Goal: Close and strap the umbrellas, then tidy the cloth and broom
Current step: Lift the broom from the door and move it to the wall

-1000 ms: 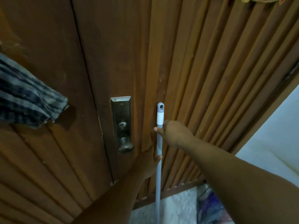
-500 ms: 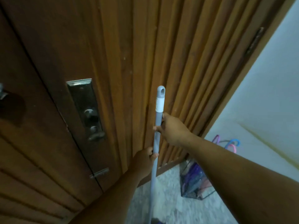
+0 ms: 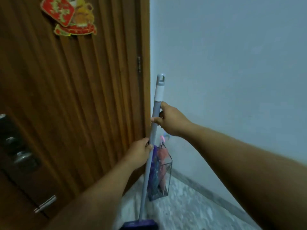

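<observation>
The broom (image 3: 146,173) stands almost upright in front of me, a grey pole with a white cap and hanging loop at the top and a purple head at the bottom edge of the view. My right hand (image 3: 169,121) grips the pole just under the white cap. Lower down, my left hand (image 3: 138,154) is closed around the same pole. Behind the pole, closed umbrellas (image 3: 158,170), purple and pink, stand in a wire rack (image 3: 168,165) on the floor by the corner. No cloth is in view.
A ribbed wooden door (image 3: 74,97) fills the left, with a lock plate and knob (image 3: 21,156) and a red and gold decoration (image 3: 69,15) near its top. A pale wall (image 3: 232,72) is on the right. The floor (image 3: 191,205) is speckled stone.
The view has swung right and up, from the door lock toward the wall corner. The broom and both hands moved right with it, now in front of the umbrella rack. The checked cloth has left view.
</observation>
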